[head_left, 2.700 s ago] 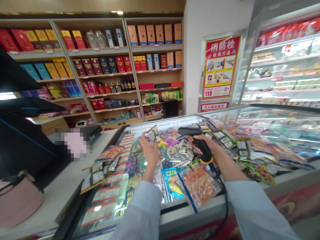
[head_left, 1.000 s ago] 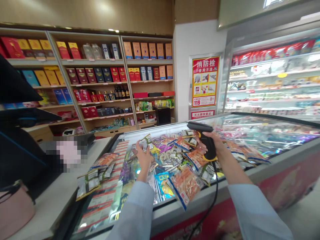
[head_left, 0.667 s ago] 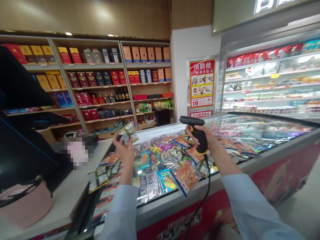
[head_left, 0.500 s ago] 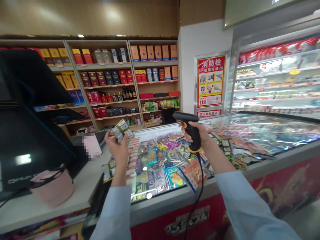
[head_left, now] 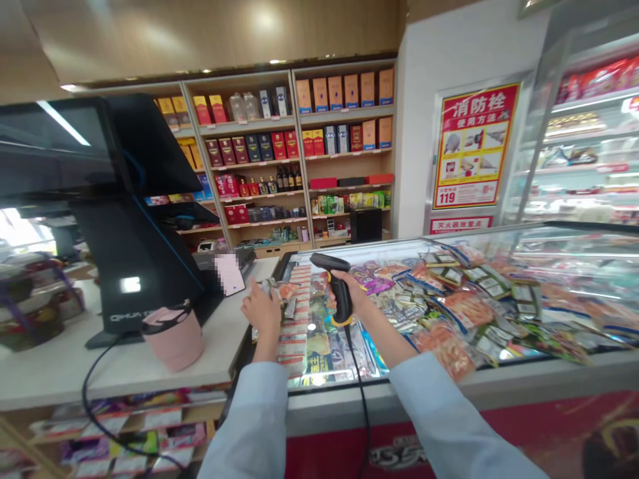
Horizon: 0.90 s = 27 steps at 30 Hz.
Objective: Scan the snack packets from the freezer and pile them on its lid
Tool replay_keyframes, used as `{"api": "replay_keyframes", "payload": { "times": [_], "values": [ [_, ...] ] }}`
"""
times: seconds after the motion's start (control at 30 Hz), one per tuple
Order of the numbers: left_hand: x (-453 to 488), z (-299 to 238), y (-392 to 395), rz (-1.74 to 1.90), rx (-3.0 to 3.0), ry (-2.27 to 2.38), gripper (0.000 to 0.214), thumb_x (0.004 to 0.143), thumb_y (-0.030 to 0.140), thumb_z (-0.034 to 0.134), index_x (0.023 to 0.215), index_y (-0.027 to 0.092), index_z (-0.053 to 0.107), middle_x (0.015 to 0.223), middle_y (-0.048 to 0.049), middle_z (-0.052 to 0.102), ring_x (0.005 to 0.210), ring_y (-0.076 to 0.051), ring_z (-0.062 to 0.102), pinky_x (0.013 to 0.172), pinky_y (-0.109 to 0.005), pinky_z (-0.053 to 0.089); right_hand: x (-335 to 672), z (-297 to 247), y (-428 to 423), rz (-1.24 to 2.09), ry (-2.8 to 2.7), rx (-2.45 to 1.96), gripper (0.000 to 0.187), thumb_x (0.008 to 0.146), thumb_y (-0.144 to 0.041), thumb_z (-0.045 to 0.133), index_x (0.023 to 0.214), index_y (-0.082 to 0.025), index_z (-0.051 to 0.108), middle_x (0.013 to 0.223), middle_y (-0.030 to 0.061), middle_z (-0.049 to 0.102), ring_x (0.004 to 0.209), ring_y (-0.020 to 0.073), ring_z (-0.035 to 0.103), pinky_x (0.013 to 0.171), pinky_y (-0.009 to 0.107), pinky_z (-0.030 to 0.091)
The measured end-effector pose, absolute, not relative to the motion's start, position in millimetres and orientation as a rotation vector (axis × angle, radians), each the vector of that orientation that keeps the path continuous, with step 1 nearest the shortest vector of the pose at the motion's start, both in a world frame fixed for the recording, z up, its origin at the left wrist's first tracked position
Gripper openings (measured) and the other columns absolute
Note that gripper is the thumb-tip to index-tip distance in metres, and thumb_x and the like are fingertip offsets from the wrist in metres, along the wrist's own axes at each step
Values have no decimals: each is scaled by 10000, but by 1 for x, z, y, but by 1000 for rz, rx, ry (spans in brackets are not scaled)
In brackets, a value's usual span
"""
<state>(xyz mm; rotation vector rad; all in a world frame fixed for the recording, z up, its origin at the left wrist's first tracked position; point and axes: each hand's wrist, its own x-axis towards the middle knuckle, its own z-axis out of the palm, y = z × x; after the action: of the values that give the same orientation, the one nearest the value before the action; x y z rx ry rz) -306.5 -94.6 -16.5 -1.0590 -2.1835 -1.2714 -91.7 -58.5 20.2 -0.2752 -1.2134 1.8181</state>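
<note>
One scanner (head_left: 342, 301) clasped in right hand (head_left: 355, 291); left hand (head_left: 263, 311) half curled at packets (head_left: 288, 291) (hold unclear).

Your right hand (head_left: 353, 293) is holding a scanner (head_left: 327, 261) above the freezer (head_left: 324, 403); your left hand (head_left: 262, 311) is partly hiding packets (head_left: 288, 291) at the freezer's left edge. A pink basket (head_left: 174, 344) is standing near the counter's (head_left: 227, 336) front edge.

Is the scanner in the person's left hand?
No, the right hand grips the black scanner by its handle, while the left hand is at the packets.
</note>
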Motion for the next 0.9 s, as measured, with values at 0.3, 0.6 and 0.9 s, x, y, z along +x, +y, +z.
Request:
{"api": "replay_keyframes", "payload": {
  "times": [0.3,0.6,0.9],
  "values": [
    [-309,-38,-93,-794,-1077,-2352,529,895,399,370,1282,58,486,1152,-225,558,943,-326,585,795,-431,431,-126,-42,-40,2015,-1074,-521,327,703,-465,616,736,-140,626,489,11,567,374,104,459,366,216,368],
    [-309,-43,-97,-660,-1010,-2233,507,894,418,383,1197,45,543,1082,-202,614,973,-326,592,970,-493,334,-123,-53,-38,2115,-921,-514,304,726,-457,632,737,-155,602,502,0,554,384,98,459,372,207,362],
    [-308,-50,-99,-691,-1066,-2242,576,883,408,358,1291,17,469,1093,-233,598,897,-317,607,804,-418,422,-132,-48,-55,1935,-936,-563,267,563,-202,762,739,-151,568,485,-28,555,390,101,488,392,220,400]
  ]
}}
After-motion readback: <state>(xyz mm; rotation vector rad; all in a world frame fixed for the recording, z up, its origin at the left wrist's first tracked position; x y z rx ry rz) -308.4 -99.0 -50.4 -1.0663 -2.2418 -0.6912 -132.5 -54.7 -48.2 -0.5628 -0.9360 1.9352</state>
